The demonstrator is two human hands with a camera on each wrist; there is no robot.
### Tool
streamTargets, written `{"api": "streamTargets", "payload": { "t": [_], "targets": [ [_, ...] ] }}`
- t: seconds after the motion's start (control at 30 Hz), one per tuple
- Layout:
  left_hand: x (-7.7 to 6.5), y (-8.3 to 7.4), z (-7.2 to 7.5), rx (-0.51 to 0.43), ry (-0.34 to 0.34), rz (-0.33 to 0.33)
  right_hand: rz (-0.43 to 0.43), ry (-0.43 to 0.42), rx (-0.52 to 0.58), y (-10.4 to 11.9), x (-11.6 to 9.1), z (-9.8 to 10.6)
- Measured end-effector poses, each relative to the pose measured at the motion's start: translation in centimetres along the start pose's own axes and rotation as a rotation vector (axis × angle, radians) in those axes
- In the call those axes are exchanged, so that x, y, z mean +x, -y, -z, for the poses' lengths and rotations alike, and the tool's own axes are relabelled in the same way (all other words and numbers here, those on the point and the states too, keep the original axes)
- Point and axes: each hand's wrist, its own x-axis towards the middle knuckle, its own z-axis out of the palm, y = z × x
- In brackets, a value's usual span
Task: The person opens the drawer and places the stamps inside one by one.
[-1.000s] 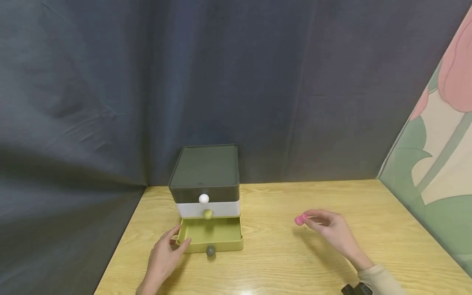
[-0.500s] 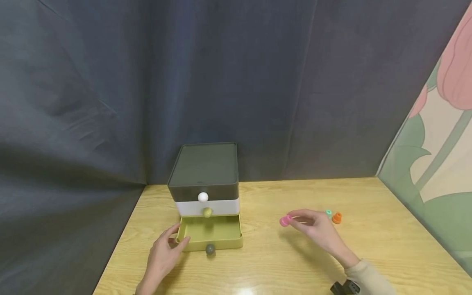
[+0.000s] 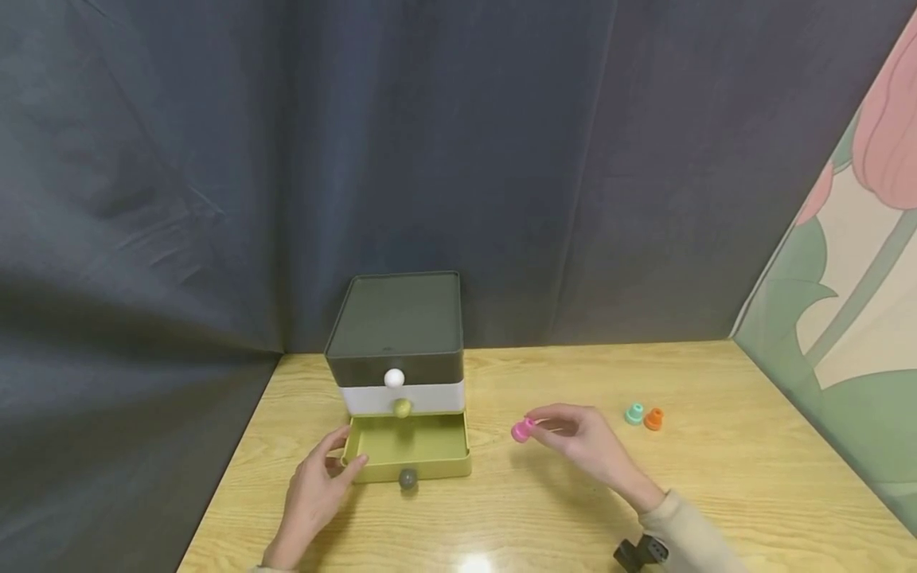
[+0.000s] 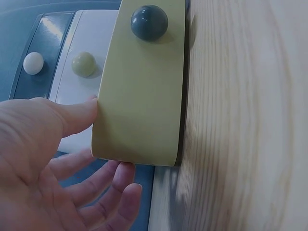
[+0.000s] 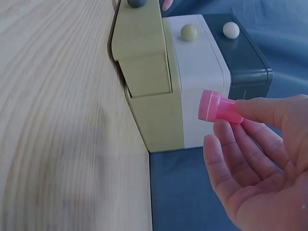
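Observation:
A small pink toy stamp (image 3: 523,430) with a wide round base and a narrower stem is in my right hand (image 3: 583,446). Thumb and fingertips pinch the stem; in the right wrist view the pink stamp (image 5: 219,107) points base outward. The bottom olive-green drawer (image 3: 415,471) of a small drawer unit is pulled out, and its visible inside holds nothing. My left hand (image 3: 315,485) grips the drawer's left front corner, thumb at the top edge and fingertips against the side, as the left wrist view shows on the drawer front (image 4: 137,106).
The unit has a dark top drawer (image 3: 430,369) with a white knob and a white middle drawer (image 3: 437,399) with a green knob. A mint stamp (image 3: 634,414) and an orange stamp (image 3: 653,419) stand at the right. Dark curtain (image 3: 516,175) hangs behind the wooden table (image 3: 716,446).
My right hand has carried the pink stamp left toward the drawer, uncovering the mint and orange stamps behind it. The left hand stays at the drawer corner.

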Motion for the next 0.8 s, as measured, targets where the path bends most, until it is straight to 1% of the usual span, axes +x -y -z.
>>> {"api": "streamTargets", "payload": {
  "t": [0.33,0.53,0.7,0.8],
  "targets": [
    [0.0,0.0,0.2,-0.05,0.011,0.021,0.035,0.058,0.032,1.1,1.0,-2.3],
    [-0.1,0.0,0.6,-0.018,0.006,-0.005,0.046,0.078,0.054,1.8,1.7,-4.0],
    [0.0,0.5,0.7,-0.026,-0.003,-0.006,0.057,0.098,0.08,2.1,2.4,-5.0],
    [0.2,0.8,0.9,-0.016,-0.001,-0.032,0.063,0.11,0.082,2.5,2.9,-5.7]
  ]
}}
